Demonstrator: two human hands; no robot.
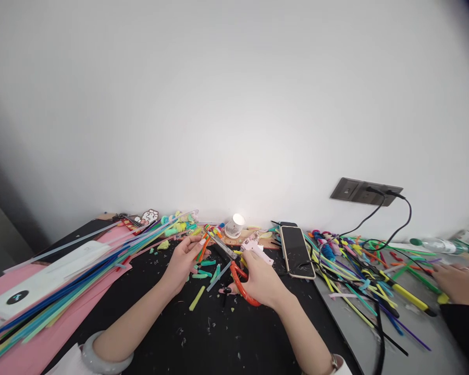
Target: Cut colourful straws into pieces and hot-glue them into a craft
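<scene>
My left hand (186,257) pinches a small bundle of orange and green pipe cleaners (204,246) between thumb and fingers. In my right hand (262,278) is a pair of scissors (240,284) with orange handles. Their blades point up and left and reach to the bundle; whether they touch it I cannot tell. Short cut pieces of green and teal pipe cleaner (197,298) lie on the black mat (187,338) below and between my hands. Just behind my right hand lies a pale pink object (257,244), partly covered by it.
A white paper cup (235,226) stands by the wall. Right of it lies a phone (297,251). Long pipe cleaners (89,281) cover pink sheets at left. More pipe cleaners and yellow-black pliers (408,297) lie at right, near another person's hand (459,283). Cables hang from the wall socket (365,191).
</scene>
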